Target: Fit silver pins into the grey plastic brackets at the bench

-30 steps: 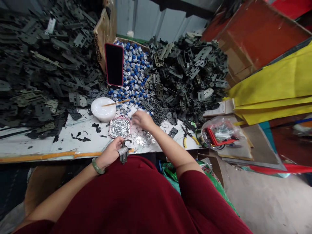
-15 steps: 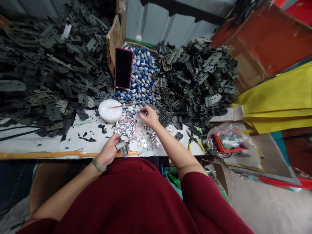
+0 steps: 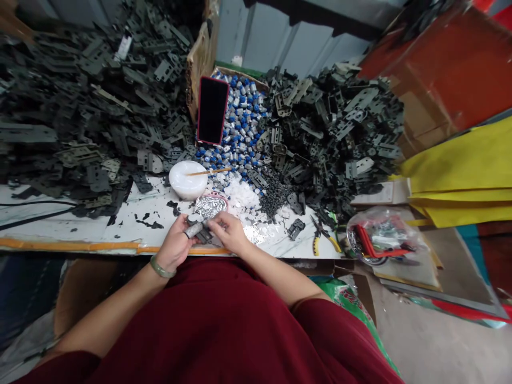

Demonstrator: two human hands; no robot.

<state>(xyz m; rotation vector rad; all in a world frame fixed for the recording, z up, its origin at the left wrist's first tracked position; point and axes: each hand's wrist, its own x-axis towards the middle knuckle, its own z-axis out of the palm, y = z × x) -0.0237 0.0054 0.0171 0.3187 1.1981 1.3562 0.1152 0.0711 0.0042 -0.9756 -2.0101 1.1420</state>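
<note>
My left hand (image 3: 175,246) is closed around a dark grey slotted plastic part (image 3: 205,236) above the table's front edge. Grey wrapping covers one of its fingers, and a pale round disc (image 3: 194,218) shows at the top of the grip. From the other side, my right hand (image 3: 228,232) meets the part with fingertips pinched together; whatever they hold is hidden. Just behind both hands sits a pink-rimmed tray (image 3: 226,200) of small silvery metal pieces. A white bowl (image 3: 188,186) with a thin wooden stick (image 3: 218,170) across it stands behind the tray.
Dark plastic parts are heaped at left (image 3: 100,117) and right (image 3: 336,133). Between them lie blue-and-white small pieces (image 3: 244,117), a propped phone (image 3: 212,111), white discs (image 3: 242,193) and tiny black pieces (image 3: 276,192). Yellow-handled pliers (image 3: 325,234) and a plastic bag (image 3: 384,234) are at right.
My right hand has come from the small-piece pile towards me and left, down to the grey part in my left hand. The view has shifted slightly.
</note>
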